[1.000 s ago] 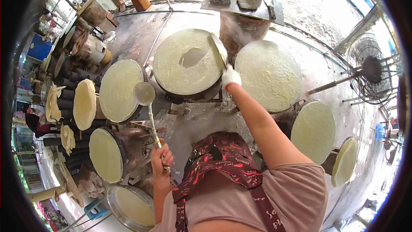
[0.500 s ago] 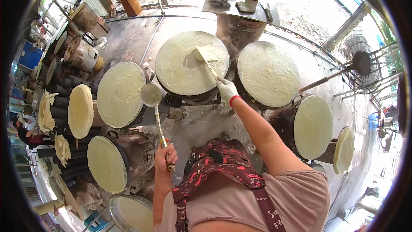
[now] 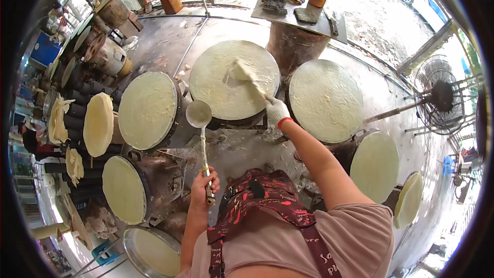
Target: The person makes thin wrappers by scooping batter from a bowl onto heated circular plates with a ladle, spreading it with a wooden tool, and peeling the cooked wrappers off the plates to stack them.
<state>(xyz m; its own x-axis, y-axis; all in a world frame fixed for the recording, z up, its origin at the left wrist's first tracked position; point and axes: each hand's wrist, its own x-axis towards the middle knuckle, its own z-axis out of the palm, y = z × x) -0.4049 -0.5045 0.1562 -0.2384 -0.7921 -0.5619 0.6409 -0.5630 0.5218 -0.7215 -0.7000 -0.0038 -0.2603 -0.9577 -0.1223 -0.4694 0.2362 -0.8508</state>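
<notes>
The white-gloved right hand has its fingers closed around the handle of a flat spatula; ahead and left of them, the blade lies on batter coating a round griddle. The left hand has its fingers wrapped around a ladle, bowl pointing ahead. Smoothing batter seems the step in hand; the greyish patch beside the blade likely calls for a light, flat stroke. Right of the left fingers, pale lettering marks the apron.

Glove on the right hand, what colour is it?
The glove is white, with red at its wrist edge; the head view shows it.
</notes>
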